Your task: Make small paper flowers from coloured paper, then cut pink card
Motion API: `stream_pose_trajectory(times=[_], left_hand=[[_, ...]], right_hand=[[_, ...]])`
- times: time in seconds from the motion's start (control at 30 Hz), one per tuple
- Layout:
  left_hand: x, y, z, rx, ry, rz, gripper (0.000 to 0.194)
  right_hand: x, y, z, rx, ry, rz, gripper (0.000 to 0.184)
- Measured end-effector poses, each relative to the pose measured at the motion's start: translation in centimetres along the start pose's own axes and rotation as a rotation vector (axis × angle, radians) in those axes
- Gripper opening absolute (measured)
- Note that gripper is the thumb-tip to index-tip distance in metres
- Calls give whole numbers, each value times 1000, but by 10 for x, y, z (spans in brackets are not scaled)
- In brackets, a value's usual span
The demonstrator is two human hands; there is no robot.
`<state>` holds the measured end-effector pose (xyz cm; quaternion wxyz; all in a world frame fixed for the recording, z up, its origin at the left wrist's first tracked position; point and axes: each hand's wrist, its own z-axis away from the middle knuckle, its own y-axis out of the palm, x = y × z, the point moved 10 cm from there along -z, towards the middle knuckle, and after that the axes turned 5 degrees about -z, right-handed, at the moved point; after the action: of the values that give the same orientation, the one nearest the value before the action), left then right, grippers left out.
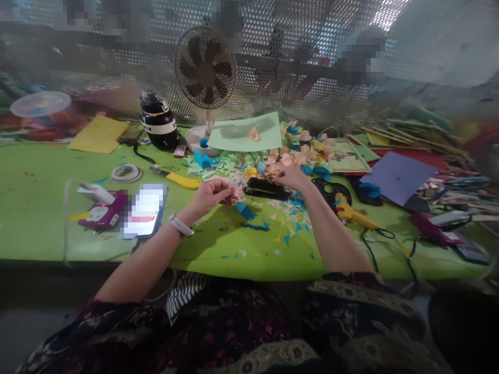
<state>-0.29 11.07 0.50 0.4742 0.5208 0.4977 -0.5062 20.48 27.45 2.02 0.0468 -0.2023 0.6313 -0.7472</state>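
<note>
A black stapler (268, 190) is showing midway between the tabletop's (218, 241) near and far edges. The right hand (294, 179) is bending over its right end; whether it is gripping it, I cannot tell. The left hand (213, 198) is pinching thumb near fingertips beside the other end, any held piece being unclear. Peach paper cut-outs (302, 154) are lying toward the far edge.

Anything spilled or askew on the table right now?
Yes: small blue paper scraps lie strewn over the bright green tabletop near the black stapler, loose rather than gathered. A flat purple paper sheet lies skewed at the right, out of line with the tabletop's edge.
</note>
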Motion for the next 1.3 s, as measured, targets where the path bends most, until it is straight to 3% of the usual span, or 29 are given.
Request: stream_pose_trajectory(times=[0.17, 0.37, 0.53, 0.73, 0.9, 0.97, 1.07, 1.2, 1.3], left_hand=[[5, -3, -1, -25, -33, -17, 26], [7, -4, -2, -24, -33, -14, 23], [9, -6, -3, -31, -49, 35, 23], [5, -14, 0, -112, -63, 168, 26], [6, -15, 1, -146, -79, 233, 26], [3, -15, 2, -144, -66, 224, 27], [-2, -15, 4, -147, -48, 211, 25], [-6, -18, 6, -181, -38, 246, 22], [-7, -18, 6, -196, -28, 276, 22]], right_hand=[[16, 17, -21, 186, 21, 159, 22], [24, 24, -33, 245, 19, 184, 20], [24, 14, -32, 251, 22, 192, 20], [6, -20, -16, 129, 48, 29, 17], [-11, -38, 14, -84, 51, -352, 22], [-2, -31, 29, -97, 14, -608, 29], [34, -6, 52, 58, -75, -891, 48], [79, 26, 80, 268, -129, -970, 53], [96, 38, 93, 345, -147, -989, 54]])
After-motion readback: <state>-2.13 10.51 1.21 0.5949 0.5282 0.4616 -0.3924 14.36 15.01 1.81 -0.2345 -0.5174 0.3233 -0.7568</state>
